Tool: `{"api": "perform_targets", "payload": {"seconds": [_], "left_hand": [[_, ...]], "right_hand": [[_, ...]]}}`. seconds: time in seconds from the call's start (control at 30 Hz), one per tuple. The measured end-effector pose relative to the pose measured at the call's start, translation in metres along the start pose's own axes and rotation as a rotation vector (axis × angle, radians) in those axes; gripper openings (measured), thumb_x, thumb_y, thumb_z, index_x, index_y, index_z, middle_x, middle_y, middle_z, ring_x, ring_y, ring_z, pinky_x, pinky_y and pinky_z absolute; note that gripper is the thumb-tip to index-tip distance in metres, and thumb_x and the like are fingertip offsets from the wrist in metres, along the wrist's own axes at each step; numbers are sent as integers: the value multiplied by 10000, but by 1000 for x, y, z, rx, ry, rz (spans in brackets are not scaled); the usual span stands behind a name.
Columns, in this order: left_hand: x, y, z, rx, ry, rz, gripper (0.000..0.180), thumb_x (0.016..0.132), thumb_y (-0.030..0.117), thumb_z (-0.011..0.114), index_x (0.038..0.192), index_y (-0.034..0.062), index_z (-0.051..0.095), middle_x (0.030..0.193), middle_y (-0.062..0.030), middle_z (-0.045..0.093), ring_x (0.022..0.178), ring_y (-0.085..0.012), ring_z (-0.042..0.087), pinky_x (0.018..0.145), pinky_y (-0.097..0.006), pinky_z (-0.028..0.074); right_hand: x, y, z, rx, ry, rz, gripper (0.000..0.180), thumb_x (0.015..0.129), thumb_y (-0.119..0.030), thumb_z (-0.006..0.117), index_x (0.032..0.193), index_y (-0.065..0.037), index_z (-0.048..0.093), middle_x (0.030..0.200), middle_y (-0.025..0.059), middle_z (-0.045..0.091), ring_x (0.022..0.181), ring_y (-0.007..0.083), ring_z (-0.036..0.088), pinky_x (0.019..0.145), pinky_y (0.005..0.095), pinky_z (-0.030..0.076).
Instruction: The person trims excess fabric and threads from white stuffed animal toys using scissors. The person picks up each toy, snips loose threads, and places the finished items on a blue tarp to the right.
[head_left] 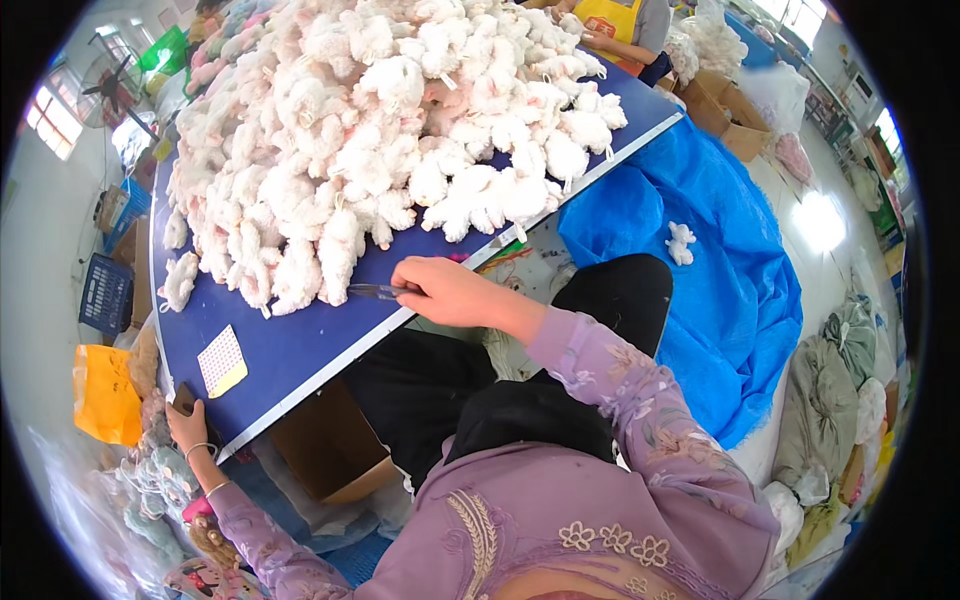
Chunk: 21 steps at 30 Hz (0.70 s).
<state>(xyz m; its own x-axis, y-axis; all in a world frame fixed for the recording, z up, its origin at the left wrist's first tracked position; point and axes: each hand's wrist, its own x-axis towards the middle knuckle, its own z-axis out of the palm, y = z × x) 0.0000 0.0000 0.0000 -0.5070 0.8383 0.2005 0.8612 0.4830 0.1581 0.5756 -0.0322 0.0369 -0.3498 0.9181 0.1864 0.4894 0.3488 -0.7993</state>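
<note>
Right hand (432, 292) is closed on a small dark metal tool (375, 291), tweezers or snips, can't tell which, at the near edge of the table (290, 340). Tool points left over the blue top, tip just beside the lowest toys in the pile; can't tell if it's touching one. Left hand (188, 425) is at the table's near left corner, fingers gripping a dark flat thing (183, 402), probably a phone. Pile of white plush toys (340, 150) covers most of the table, heaped high toward the far side; pink bits and small loops show on some. One toy (179, 281) lies by the table's left edge, a bit off the main heap. Dotted sheet (222, 361) with a yellow strip is flat on the table, near the left corner. Right of the table: blue tarp (700, 320), single white toy (680, 243) on it. Open cardboard box (325, 440) below the near edge. Orange bag (106, 395) and blue crate (106, 293) left of the table. Person in yellow apron (612, 18) at the far side.
</note>
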Motion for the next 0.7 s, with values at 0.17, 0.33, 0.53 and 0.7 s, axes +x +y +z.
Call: {"api": "perform_targets", "payload": {"seconds": [0.17,0.33,0.53,0.7], "left_hand": [[-4,27,-4,-24,-69,-77,901,670,379,680,1403,-19,337,1280,-275,521,1158,-413,531,1012,-451,400],[6,13,-5,-125,49,107,971,663,392,734,1436,12,287,1376,-291,421,1283,-408,418,1068,-448,343],[-13,110,-43,71,335,297,820,769,373,729,1395,-10,363,1407,-274,381,1317,-407,362,1094,-457,288],[-118,310,-85,-649,-69,649,373,888,117,598,1249,32,559,1260,-111,586,1131,-194,567,888,-305,474]], "right_hand": [[-31,1,-42,254,-124,39,153,858,-120,597,934,6,555,862,108,624,775,210,610,687,352,471],[-35,13,-65,594,-310,90,148,899,-87,537,996,7,478,875,82,657,648,137,591,649,291,472],[-45,32,-97,323,39,-79,98,912,-125,551,955,-40,530,737,27,554,607,114,505,590,261,421],[-66,72,-153,785,490,135,377,1007,-301,419,708,-74,440,619,-7,415,558,87,398,548,270,392]]}}
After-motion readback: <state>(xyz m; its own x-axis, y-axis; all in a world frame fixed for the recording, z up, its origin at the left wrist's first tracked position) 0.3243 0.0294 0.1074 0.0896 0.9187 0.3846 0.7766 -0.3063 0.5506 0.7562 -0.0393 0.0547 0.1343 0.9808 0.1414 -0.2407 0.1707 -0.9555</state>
